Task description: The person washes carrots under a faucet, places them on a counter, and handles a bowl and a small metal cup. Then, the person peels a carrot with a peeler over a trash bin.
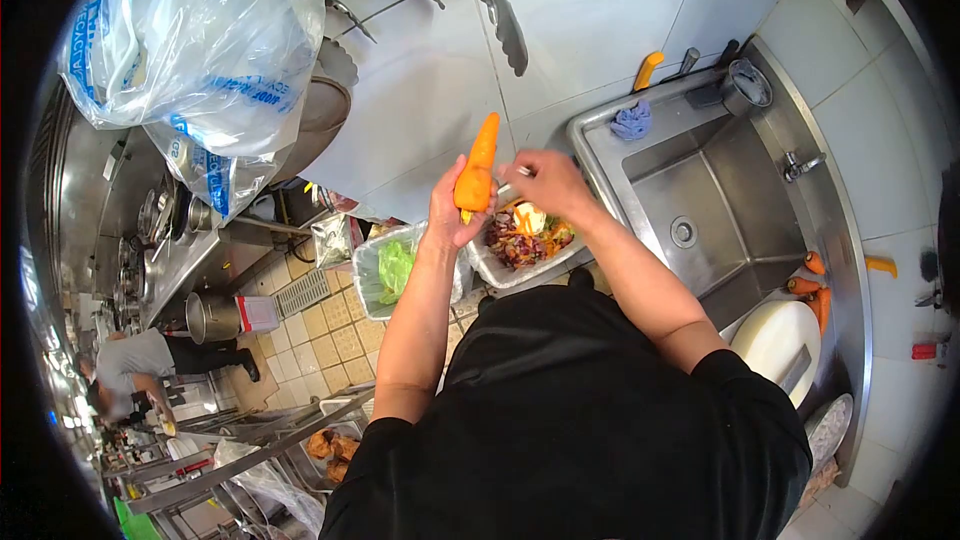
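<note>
My left hand (455, 202) is wrapped round the thick end of a carrot (478, 168), which points up and away from me with its tip free. Close beside it on the right, my right hand (548, 180) is closed, fingers pinched on a small thing with a pale end; most of it is hidden, so its kind cannot be told. Below both hands stands a lined bin (497, 278) holding shredded orange and dark red scraps with a white lump on top. Another lined bin (378, 310) to its left contains green leaves.
To the right is a steel sink (720, 190) with a blue cloth (631, 121) on its rim. Several carrots (822, 310) and a round white board (780, 345) lie near its front. Tongs (500, 15) and a plastic bag (200, 40) hang above. A co-worker (150, 365) bends at far left.
</note>
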A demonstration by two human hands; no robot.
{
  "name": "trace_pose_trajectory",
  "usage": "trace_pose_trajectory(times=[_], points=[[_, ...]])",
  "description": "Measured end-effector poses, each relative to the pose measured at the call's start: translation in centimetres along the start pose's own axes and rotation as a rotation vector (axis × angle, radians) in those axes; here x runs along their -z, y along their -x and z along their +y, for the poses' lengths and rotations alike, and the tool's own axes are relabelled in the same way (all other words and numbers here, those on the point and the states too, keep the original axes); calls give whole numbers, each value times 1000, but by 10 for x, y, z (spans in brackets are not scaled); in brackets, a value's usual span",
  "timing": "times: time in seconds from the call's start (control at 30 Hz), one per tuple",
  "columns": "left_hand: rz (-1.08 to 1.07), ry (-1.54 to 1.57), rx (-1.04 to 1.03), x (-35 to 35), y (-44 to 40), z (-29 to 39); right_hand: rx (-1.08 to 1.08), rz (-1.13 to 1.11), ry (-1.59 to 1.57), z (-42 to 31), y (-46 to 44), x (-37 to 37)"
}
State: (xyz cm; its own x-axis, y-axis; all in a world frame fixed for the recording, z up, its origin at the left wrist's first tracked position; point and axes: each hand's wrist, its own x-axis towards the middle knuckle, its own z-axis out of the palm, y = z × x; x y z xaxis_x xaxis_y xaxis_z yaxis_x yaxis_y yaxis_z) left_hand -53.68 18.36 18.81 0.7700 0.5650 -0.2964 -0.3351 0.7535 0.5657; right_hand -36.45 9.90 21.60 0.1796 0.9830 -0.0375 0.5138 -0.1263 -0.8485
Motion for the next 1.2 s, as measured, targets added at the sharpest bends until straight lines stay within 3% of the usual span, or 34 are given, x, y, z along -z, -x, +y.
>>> trace_pose_trajectory(times=[0.07, 0.17, 0.37, 0.43, 0.57, 0.67, 0.77, 0.83, 0.97, 1.1, 1.2], points=[[-94, -38, 26, 5, 4, -3, -21, 381, -78, 30, -16, 3], [-77, -111, 13, 5, 13, -7, -123, 373, 4, 27, -14, 30], [60, -204, -77, -11, 17, -9, 8, 312, -81, 10, -6, 23], [-2, -328, -96, -15, 18, -8, 24, 237, -52, 4, -6, 23], [-130, -272, -15, -1, 20, -6, 19, 267, -53, 23, -23, 28], [-130, -176, -1, 4, 20, -6, -126, 363, -40, 25, -27, 34], [-102, -218, -39, -2, 23, -6, -67, 323, -62, 15, -13, 28], [-62, -306, -66, -6, 20, -4, 51, 123, 46, -2, -5, 26], [-24, -407, -85, -8, 19, 0, -143, 238, 91, 8, -17, 31], [33, -601, -138, -6, 16, -1, -164, 267, 114, 10, -12, 32], [15, -652, -176, 0, 18, -1, -211, 416, 38, 30, -17, 31]])
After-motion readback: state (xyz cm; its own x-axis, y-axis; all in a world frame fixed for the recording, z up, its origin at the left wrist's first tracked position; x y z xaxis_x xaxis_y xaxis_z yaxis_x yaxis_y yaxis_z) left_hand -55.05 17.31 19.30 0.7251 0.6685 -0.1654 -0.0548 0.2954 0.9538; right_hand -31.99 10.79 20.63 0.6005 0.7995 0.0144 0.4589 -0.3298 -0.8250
